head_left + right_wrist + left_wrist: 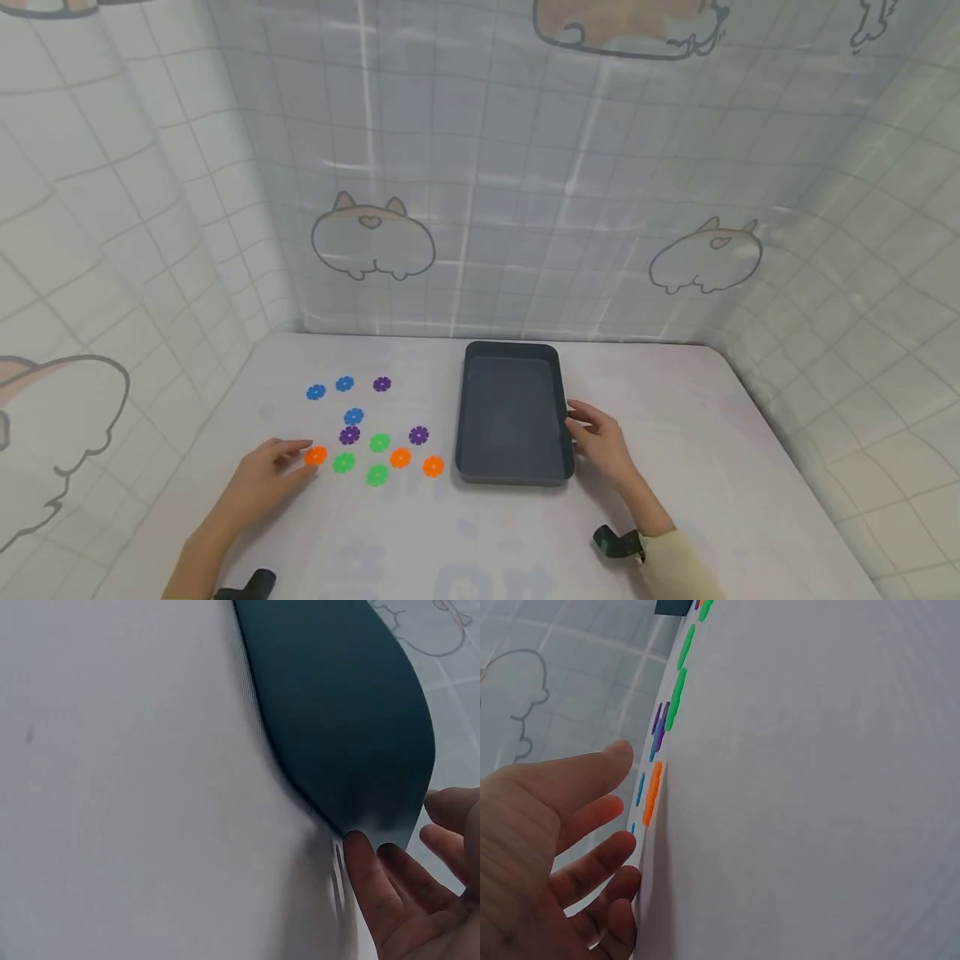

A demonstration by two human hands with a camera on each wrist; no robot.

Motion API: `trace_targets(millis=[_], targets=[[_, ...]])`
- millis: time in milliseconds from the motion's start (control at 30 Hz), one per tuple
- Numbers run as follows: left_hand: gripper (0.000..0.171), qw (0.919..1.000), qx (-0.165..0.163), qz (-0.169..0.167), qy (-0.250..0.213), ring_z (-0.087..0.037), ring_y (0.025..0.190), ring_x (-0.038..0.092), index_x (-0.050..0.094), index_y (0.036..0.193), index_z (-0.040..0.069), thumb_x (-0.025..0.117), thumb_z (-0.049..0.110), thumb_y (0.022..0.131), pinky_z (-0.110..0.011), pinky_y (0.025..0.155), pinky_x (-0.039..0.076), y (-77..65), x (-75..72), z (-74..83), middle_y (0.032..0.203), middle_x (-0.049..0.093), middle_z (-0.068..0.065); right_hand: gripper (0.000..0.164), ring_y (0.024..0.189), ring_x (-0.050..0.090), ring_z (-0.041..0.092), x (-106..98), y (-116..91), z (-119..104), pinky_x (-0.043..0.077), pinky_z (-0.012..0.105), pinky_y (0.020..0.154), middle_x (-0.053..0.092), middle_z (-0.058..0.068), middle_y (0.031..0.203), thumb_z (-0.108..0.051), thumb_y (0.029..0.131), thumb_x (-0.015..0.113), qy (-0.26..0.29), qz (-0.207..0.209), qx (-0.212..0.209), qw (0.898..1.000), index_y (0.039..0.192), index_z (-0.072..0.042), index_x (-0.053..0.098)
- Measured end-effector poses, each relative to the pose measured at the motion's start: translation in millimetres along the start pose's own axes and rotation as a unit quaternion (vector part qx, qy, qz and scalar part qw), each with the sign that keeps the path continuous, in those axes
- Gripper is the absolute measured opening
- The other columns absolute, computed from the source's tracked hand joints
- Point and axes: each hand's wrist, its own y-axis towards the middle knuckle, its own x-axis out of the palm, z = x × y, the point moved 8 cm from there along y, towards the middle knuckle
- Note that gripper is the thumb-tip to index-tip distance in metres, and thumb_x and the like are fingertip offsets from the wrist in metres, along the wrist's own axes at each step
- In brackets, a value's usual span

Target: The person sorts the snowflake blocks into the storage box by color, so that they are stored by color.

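Observation:
Beside the leftmost orange notched disc [316, 456] is my left hand [262, 479], its thumb and fingers parted around the disc's left side. In the left wrist view a gap shows between the thumb [615, 757] and that orange disc [652, 793]. The dark grey rectangular tray [514, 417] lies flat on the table, with nothing in it. At the tray's right side is my right hand [602, 442], fingers extended. The right wrist view has its fingertips [358, 844] right at the tray's outer wall [345, 720].
Left of the tray, more small flat discs lie spread out: three blue [353, 416], three purple [418, 435], three green [380, 442] and two further orange [432, 467]. A light table [675, 400] bears everything. Tile-patterned curtains [525, 167] hang around its back and sides.

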Motion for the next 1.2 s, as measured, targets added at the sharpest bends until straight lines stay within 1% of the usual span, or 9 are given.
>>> trace_targets(millis=[100, 200, 333, 567, 733, 867, 1000, 1100, 1200], targets=[[0.053, 0.9999, 0.001, -0.012, -0.007, -0.029, 0.096, 0.056, 0.066, 0.123, 0.008, 0.078, 0.039, 0.082, -0.048, 0.08, 0.052, 1.7, 1.0, -5.1, 0.11, 0.063, -0.013, 0.041, 0.099, 0.066, 0.029, 1.8, 0.9, 2.8, 0.058, 0.035, 0.072, 0.06, 0.019, 0.123, -0.014, 0.096, 0.063, 0.009, 0.008, 0.024, 1.0, 0.136, -0.01, 0.056], [0.053, 0.9997, 0.011, -0.019, -0.002, -0.025, 0.09, 0.053, 0.067, 0.121, 0.008, 0.079, 0.039, 0.08, -0.04, 0.076, 0.051, 6.6, 2.3, -9.0, 0.103, 0.064, -0.008, 0.042, 0.1, 0.065, 0.03, 2.6, 3.1, 2.4, 0.058, 0.035, 0.073, 0.06, 0.02, 0.124, -0.016, 0.096, 0.063, 0.019, 0.017, 0.044, 0.999, 0.137, -0.01, 0.056], [0.052, 0.9993, 0.021, -0.03, -0.001, -0.022, 0.084, 0.049, 0.068, 0.12, 0.007, 0.081, 0.037, 0.079, -0.032, 0.069, 0.047, 12.7, 2.6, -7.9, 0.096, 0.062, -0.004, 0.043, 0.101, 0.065, 0.031, 2.6, 6.0, -0.7, 0.057, 0.035, 0.074, 0.058, 0.021, 0.126, -0.017, 0.096, 0.064, 0.024, 0.027, 0.063, 0.997, 0.137, -0.01, 0.055], [0.049, 0.999, 0.022, -0.039, -0.002, -0.02, 0.078, 0.046, 0.069, 0.119, 0.007, 0.081, 0.034, 0.08, -0.027, 0.06, 0.04, 16.1, 4.0, -6.6, 0.083, 0.054, -0.002, 0.043, 0.099, 0.066, 0.03, 4.6, 6.4, 2.0, 0.056, 0.033, 0.073, 0.058, 0.02, 0.127, -0.015, 0.095, 0.065, 0.043, 0.036, 0.087, 0.995, 0.136, -0.013, 0.057], [0.044, 0.999, 0.013, -0.043, -0.004, -0.019, 0.075, 0.045, 0.071, 0.116, 0.009, 0.08, 0.032, 0.08, -0.029, 0.057, 0.036, 19.5, 5.3, -6.3, 0.077, 0.05, -0.001, 0.042, 0.101, 0.065, 0.029, 4.4, 6.0, 11.9, 0.055, 0.034, 0.076, 0.058, 0.019, 0.128, -0.014, 0.094, 0.065, 0.063, 0.042, 0.109, 0.991, 0.135, -0.015, 0.058], [0.043, 0.9989, 0.001, -0.047, -0.003, -0.021, 0.077, 0.047, 0.072, 0.112, 0.009, 0.081, 0.035, 0.079, -0.031, 0.06, 0.039, 22.8, 6.8, -8.2, 0.078, 0.052, -0.002, 0.041, 0.101, 0.064, 0.027, 4.1, 6.6, 16.0, 0.054, 0.035, 0.079, 0.058, 0.017, 0.129, -0.016, 0.094, 0.065, 0.074, 0.049, 0.124, 0.988, 0.134, -0.017, 0.06], [0.044, 0.9992, -0.006, -0.04, -0.001, -0.022, 0.079, 0.052, 0.072, 0.108, 0.007, 0.083, 0.036, 0.077, -0.033, 0.066, 0.047, 23.4, 4.6, -11.0, 0.085, 0.061, -0.002, 0.04, 0.102, 0.064, 0.028, 6.5, 7.1, 14.7, 0.054, 0.036, 0.079, 0.057, 0.018, 0.13, -0.016, 0.095, 0.064, 0.077, 0.049, 0.129, 0.987, 0.135, -0.017, 0.06], [0.041, 0.9996, -0.001, -0.026, -0.003, -0.021, 0.08, 0.056, 0.073, 0.106, 0.007, 0.084, 0.032, 0.076, -0.032, 0.068, 0.052, 22.6, 2.5, -9.9, 0.089, 0.066, -0.002, 0.041, 0.103, 0.063, 0.028, 7.6, 6.8, 14.7, 0.053, 0.035, 0.08, 0.057, 0.018, 0.13, -0.015, 0.095, 0.064, 0.077, 0.049, 0.133, 0.987, 0.135, -0.017, 0.059], [0.032, 0.9995, 0.01, -0.008, -0.028, -0.02, 0.082, 0.06, 0.075, 0.104, 0.007, 0.084, 0.022, 0.077, -0.027, 0.069, 0.053, 22.9, 1.4, -3.7, 0.093, 0.069, -0.005, 0.04, 0.104, 0.063, 0.028, 6.9, 6.0, 15.6, 0.053, 0.036, 0.081, 0.057, 0.017, 0.13, -0.016, 0.095, 0.063, 0.075, 0.051, 0.133, 0.987, 0.135, -0.017, 0.059]])
